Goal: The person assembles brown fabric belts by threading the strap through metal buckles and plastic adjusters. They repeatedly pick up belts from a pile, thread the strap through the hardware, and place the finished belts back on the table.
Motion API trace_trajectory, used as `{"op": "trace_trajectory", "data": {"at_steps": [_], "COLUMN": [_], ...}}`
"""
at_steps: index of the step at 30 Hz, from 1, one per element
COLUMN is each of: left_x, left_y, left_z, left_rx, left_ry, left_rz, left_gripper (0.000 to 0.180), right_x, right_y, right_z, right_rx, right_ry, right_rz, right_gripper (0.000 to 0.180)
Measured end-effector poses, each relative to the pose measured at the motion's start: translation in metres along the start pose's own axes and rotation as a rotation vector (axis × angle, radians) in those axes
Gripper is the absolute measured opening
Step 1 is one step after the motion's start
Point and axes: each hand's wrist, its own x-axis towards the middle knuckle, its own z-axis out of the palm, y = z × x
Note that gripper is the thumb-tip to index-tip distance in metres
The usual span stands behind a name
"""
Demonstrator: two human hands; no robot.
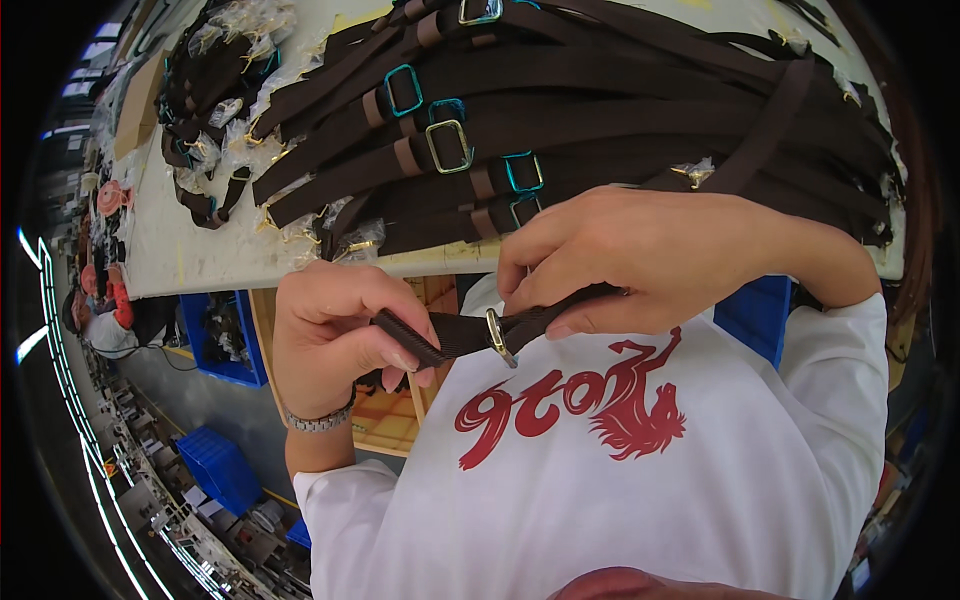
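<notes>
Just off the table's near edge, a dark brown webbing strap (465, 337) stretches between my two hands. A gold-coloured metal buckle (497, 332) sits around it, between the hands. My left hand (335, 325), with a metal band at the wrist, pinches a folded end of the strap between thumb and fingers. To the right of the buckle, my right hand (640, 255) grips the other stretch of strap, its fingers bent around it and partly hiding it. More brown straps (600, 125) lie piled on the table behind my hands, several with rectangular buckles (449, 147).
A pale table (165, 255) bears the pile, with plastic-wrapped metal fittings (365, 238) at its left. Below are a wooden box (395, 425), a blue crate (258, 350) and a blue bin (220, 468). Another person (115, 325) is at far left.
</notes>
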Motion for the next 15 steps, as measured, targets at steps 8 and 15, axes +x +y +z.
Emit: {"op": "trace_trajectory", "data": {"at_steps": [8, 15], "left_x": [0.007, -0.004], "left_y": [0.006, -0.007], "left_z": [0.021, 0.022], "left_rx": [0.674, 0.78], "left_ry": [-0.254, -0.151], "left_rz": [0.011, -0.044], "left_gripper": [0.013, 0.013], "right_x": [0.017, 0.01], "right_y": [0.018, 0.02], "right_z": [0.028, 0.036], "right_rx": [0.448, 0.51], "right_ry": [-0.111, -0.061], "right_rz": [0.249, 0.32], "right_gripper": [0.037, 0.032]}}
